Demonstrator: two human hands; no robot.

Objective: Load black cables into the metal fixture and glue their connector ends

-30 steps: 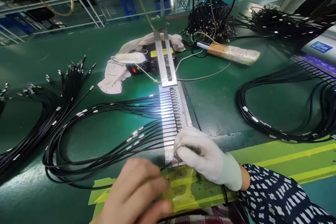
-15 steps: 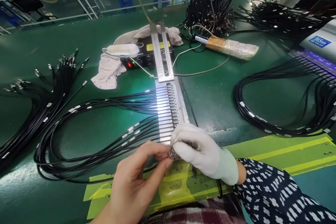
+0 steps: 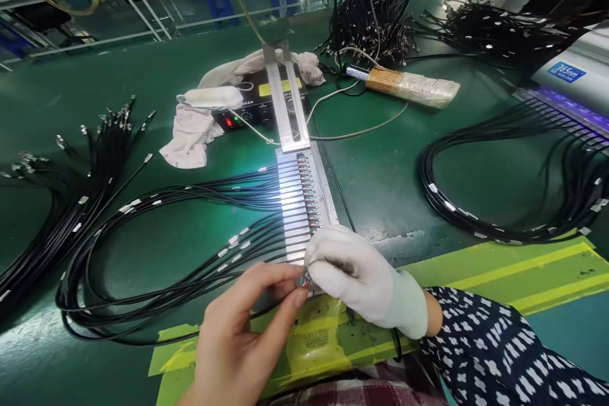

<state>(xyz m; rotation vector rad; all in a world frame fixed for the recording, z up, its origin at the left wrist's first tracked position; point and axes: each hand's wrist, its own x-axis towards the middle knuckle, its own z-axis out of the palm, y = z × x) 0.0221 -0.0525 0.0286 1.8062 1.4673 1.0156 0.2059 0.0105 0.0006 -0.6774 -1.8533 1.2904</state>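
Note:
My bare left hand pinches a small metal cable connector between thumb and forefinger, at the near end of a metal fixture. From the other side my white-gloved right hand closes thumb and forefinger at the same connector; its fingertips hide part of it. Along the fixture several black cables lie side by side in slots, their connector ends in a row under a bright light. These cables loop round on the left. One black cable runs out below my left hand.
Behind the fixture stands a black control box with a white cloth. Loose cable bundles lie at left. A coiled cable loop leads into a white 365nm unit at right. Yellow tape covers the front edge.
The whole view has shifted slightly, so everything appears a little further left. Both hands stay together at the connector, with only a tiny change in its angle.

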